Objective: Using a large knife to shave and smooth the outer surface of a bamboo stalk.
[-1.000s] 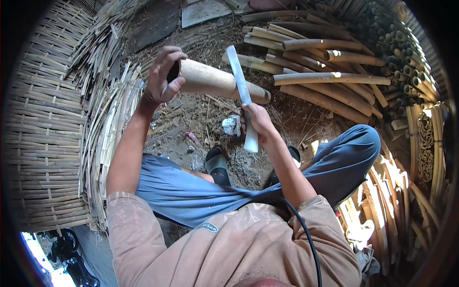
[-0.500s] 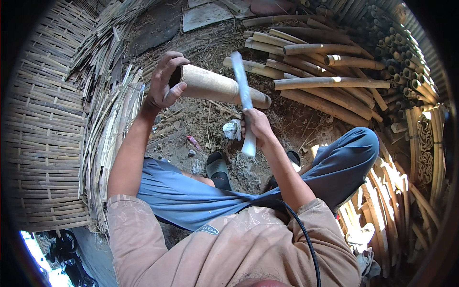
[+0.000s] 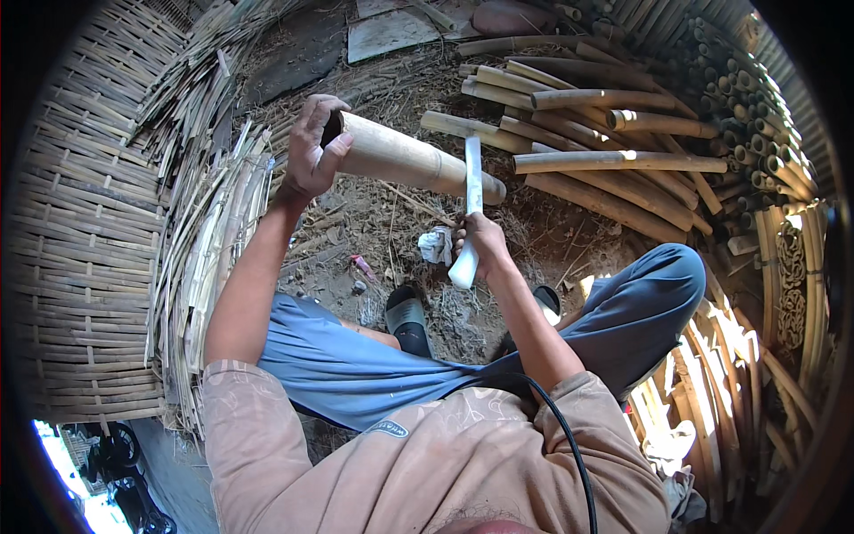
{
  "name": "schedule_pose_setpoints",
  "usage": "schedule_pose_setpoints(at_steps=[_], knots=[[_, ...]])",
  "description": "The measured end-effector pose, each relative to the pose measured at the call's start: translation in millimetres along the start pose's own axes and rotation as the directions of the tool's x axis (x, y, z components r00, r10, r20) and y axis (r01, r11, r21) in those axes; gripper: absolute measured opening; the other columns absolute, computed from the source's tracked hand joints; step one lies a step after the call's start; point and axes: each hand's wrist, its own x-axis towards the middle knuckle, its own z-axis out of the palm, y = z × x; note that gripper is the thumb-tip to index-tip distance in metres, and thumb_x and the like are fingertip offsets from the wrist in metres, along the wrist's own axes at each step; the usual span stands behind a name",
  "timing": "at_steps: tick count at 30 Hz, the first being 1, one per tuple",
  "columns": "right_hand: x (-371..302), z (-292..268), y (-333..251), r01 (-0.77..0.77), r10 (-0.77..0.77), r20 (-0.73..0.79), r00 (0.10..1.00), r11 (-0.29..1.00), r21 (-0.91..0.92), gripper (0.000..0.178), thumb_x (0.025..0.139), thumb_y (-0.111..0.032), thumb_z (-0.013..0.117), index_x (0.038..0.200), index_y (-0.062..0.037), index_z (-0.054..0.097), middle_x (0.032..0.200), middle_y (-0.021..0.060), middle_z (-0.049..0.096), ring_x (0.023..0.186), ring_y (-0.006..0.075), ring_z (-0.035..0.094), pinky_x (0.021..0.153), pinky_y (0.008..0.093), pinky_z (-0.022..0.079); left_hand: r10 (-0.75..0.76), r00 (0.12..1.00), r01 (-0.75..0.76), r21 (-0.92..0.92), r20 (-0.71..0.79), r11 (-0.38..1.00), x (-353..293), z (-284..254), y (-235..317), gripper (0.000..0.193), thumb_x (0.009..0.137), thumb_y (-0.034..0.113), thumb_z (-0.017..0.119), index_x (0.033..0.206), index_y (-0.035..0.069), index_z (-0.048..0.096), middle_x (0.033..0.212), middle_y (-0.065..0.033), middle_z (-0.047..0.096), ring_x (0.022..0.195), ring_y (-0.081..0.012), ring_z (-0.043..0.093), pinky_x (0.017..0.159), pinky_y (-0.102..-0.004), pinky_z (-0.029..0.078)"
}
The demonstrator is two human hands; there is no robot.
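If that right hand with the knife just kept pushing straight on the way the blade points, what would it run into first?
Most likely the bamboo tube that the left hand holds up: the blade of the knife in the right hand already crosses it near its far end. Depth is hard to judge; beyond lies the heap of bamboo poles.

bamboo tube [image 3: 405, 160]: pale tan, hollow, short length, dark open end at upper left, lies slanting down to the right, lifted above the littered dirt ground | knife [image 3: 471, 191]: flat light blade standing near upright, edge set against the tube's right end, white handle below
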Motion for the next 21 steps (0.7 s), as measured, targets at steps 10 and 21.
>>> schedule_pose_setpoints(at_steps=[10, 21], knots=[[-9.7, 16.8, -0.6, 0.34, -0.225, 0.324, 0.919, 0.869, -0.36, 0.021, 0.102, -0.028, 0.056, 0.099, -0.0071, 0.055, 0.068, 0.0029, 0.058, 0.049, 0.0137, 0.055, 0.043, 0.0306, 0.048, -0.154, 0.98, 0.165, 0.075, -0.129, 0.984, -3.1, 8.8, -1.4, 0.035, 0.092, 0.028, 0.057, 0.104, -0.004, 0.061, 0.098, -0.0215, 0.06, 0.09, -0.0354, 0.061, 0.083, -0.0435, 0.048], [-22.8, 28.0, 1.1, 0.361, -0.274, 0.259, 0.926, 0.845, -0.394, 0.021, 0.101, -0.028, 0.056, 0.096, -0.0078, 0.055, 0.067, 0.0025, 0.055, 0.047, 0.0143, 0.054, 0.043, 0.0315, 0.048, -0.28, 0.931, 0.308, 0.091, -0.235, 0.947, -3.1, 16.5, 7.9, 0.027, 0.092, 0.025, 0.058, 0.094, -0.002, 0.062, 0.091, -0.0217, 0.062, 0.086, -0.0391, 0.059, 0.079, -0.0486, 0.047]])
